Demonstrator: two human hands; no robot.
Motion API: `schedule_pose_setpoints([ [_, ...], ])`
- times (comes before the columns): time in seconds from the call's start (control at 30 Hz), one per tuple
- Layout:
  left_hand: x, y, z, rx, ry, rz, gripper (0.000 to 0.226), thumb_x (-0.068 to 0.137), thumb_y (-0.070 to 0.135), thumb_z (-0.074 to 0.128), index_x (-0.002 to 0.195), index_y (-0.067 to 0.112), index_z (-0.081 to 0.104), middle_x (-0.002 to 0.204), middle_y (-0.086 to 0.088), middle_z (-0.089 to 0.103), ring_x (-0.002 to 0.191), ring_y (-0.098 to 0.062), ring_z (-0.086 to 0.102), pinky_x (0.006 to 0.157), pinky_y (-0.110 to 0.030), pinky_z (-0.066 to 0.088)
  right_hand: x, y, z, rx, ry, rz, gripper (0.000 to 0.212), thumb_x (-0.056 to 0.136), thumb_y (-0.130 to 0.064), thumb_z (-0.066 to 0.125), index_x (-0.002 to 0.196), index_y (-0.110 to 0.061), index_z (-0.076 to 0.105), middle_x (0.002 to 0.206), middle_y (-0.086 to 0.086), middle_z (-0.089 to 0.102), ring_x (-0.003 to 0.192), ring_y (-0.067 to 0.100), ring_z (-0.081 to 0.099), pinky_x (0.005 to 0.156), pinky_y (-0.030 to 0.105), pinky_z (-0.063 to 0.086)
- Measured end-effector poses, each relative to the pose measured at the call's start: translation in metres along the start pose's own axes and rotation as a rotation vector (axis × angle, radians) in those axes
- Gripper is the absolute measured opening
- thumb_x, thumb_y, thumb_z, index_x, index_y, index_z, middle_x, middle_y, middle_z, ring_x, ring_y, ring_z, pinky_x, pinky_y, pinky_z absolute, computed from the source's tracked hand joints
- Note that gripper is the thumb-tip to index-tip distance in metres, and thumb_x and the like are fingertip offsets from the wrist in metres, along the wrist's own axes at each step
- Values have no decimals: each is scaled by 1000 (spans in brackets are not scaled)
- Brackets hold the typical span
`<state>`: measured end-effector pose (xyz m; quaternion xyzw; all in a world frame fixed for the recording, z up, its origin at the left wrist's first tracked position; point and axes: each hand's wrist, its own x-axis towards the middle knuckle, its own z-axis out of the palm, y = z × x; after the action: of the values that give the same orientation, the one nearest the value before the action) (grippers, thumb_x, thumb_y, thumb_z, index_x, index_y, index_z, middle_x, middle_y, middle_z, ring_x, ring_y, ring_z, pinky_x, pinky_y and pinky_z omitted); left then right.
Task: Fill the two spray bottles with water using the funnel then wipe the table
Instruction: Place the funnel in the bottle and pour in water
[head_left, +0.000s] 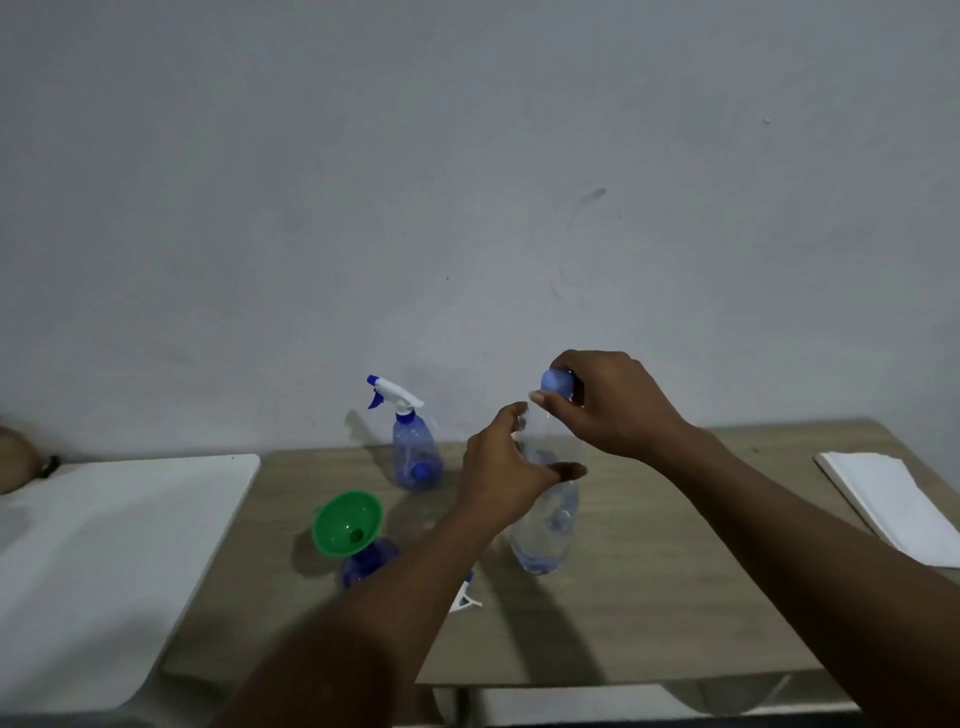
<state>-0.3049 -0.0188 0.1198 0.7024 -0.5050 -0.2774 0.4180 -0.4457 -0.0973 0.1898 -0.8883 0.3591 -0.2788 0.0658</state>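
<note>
Now the early stage is on show: across the wooden counter (623, 623) nothing is judged to have been poured yet, and both fills and the wiping are left to do. A white board (104, 545) is seen off to the left. A white folded cloth (893, 504) is laid flat at the right edge, untouched.

Centre stage, the clear water bottle (545, 530) is stood upright on the counter and gripped near its neck by the left hand (506, 467), fingers (569, 470) wrapped round it. Water appears to be held inside, though the level cannot be read.

The right hand (618, 405) is raised just above the neck, its fingertips closed in a pinch on the blue cap (555, 382); the cap is judged to be already off.

At the back, the rear spray bottle (415, 457) is stood with its sprayer fitted. Whether any water is in it cannot be told.

Nearer, to the left of the water bottle, the front spray bottle (366, 564) is opened, with the green funnel (345, 522) seated in its mouth and nothing seen in the funnel bowl. Its trigger head (466, 600) is laid on the counter just beside it, partly hidden by the left forearm
</note>
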Motion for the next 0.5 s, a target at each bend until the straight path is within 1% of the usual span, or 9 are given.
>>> schedule_pose_setpoints([
  [0.07, -14, -8, -6, 5, -35, 13, 104, 52, 61, 90, 140, 31, 44, 135, 13, 57, 114, -14, 60, 97, -37, 55, -15, -13, 5, -19, -11, 32, 33, 90, -54, 60, 96, -22, 64, 78, -10, 64, 68, 10, 57, 60, 24, 42],
  [0.13, -23, -15, -9, -5, -56, 29, 105, 49, 63, 90, 139, 33, 44, 133, 14, 58, 112, -12, 61, 95, -36, 55, -26, -24, 7, -44, -8, 68, 37, 90, -58, 59, 99, -22, 64, 78, -11, 63, 67, 9, 57, 58, 22, 40],
  [0.2, -28, -18, -12, -7, -85, 42, 105, 49, 64, 89, 138, 33, 44, 133, 14, 57, 114, -13, 61, 95, -36, 56, -31, -36, 4, -112, -7, 118, 44, 88, -66, 55, 95, -24, 62, 73, -12, 59, 64, 10, 55, 54, 22, 36],
  [0.27, -29, -19, -13, -5, -124, 54, 104, 50, 64, 89, 139, 32, 44, 135, 12, 57, 116, -15, 61, 96, -39, 55, -27, -47, -2, -246, -39, 174, 55, 85, -75, 50, 88, -22, 60, 72, -8, 61, 64, 14, 57, 55, 24, 41],
  [0.3, -28, -20, -14, -8, -144, 56, 106, 50, 63, 89, 140, 31, 44, 136, 11, 57, 116, -15, 61, 97, -39, 55, -22, -51, -4, -305, -69, 193, 56, 85, -74, 50, 87, -19, 60, 74, -4, 64, 66, 17, 59, 57, 27, 45],
  [0.37, -26, -21, -18, 1, -174, 50, 108, 52, 62, 90, 143, 31, 42, 138, 9, 57, 117, -16, 60, 99, -38, 54, -14, -57, -8, -332, -164, 181, 48, 91, -62, 53, 91, -15, 60, 82, 3, 67, 71, 20, 59, 63, 32, 48],
  [0.43, -23, -22, -21, 33, -183, 68, 104, 55, 59, 90, 143, 30, 43, 137, 7, 58, 115, -16, 62, 98, -38, 54, -10, -60, -15, -227, -308, 140, 34, 96, -48, 56, 103, -15, 57, 96, 4, 67, 80, 20, 58, 69, 33, 48],
  [0.5, -22, -22, -23, 51, -202, 88, 99, 58, 57, 89, 143, 30, 44, 136, 5, 59, 115, -18, 63, 98, -39, 54, -10, -58, -26, -116, -438, 121, 26, 97, -39, 58, 112, -18, 55, 109, 2, 65, 87, 17, 54, 72, 29, 44],
])
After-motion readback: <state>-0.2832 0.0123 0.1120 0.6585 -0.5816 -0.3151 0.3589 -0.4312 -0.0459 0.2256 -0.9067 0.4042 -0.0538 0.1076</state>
